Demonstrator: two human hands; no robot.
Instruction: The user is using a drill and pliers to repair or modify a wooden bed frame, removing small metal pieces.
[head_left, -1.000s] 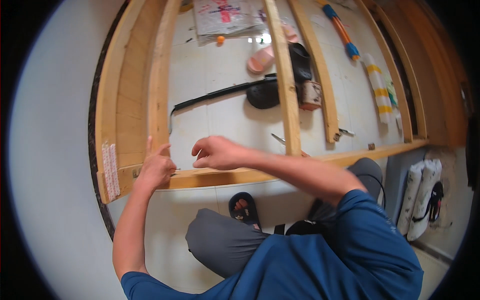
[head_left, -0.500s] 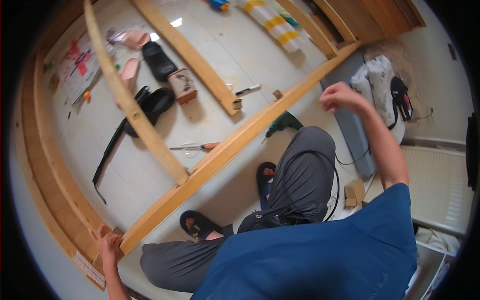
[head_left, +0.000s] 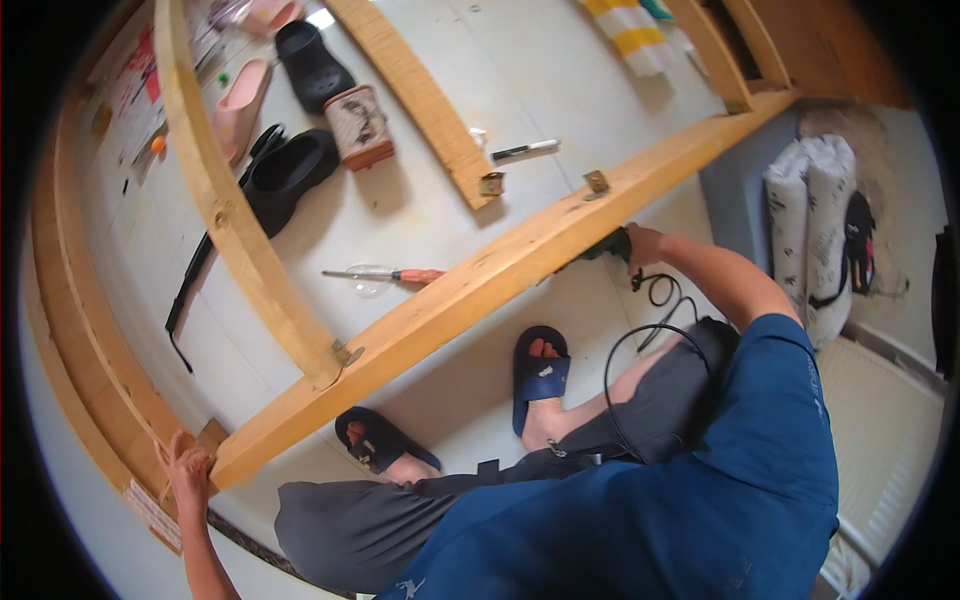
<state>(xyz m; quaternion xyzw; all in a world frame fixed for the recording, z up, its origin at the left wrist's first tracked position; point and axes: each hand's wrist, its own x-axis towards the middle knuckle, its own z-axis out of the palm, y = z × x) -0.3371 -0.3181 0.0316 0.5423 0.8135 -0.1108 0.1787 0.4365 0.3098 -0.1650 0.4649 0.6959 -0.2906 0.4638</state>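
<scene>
A long wooden beam (head_left: 480, 275) runs slantwise across the view in front of my knees. At its near left end, where it meets the side board (head_left: 105, 370), my left hand (head_left: 187, 468) is closed round the corner with bent fingers. My right hand (head_left: 645, 247) reaches down behind the beam's right half and grips a green power drill (head_left: 607, 246). The beam hides most of the drill. A black cord (head_left: 610, 385) loops from there over my right leg. A screwdriver (head_left: 415, 275) with an orange handle lies on the floor just beyond the beam.
Wooden slats (head_left: 215, 200) with metal brackets join or lie near the beam. Beyond it are black clogs (head_left: 285, 180), a pink slipper (head_left: 240, 105), a small box (head_left: 358, 128) and a marker (head_left: 525, 150). White rolled bundles (head_left: 808, 220) stand at right, beside a radiator (head_left: 890, 440).
My right hand has come down from the air onto the drill, and my right knee has swung outward. My left hand stays at the beam's end. The view has shifted slightly.
</scene>
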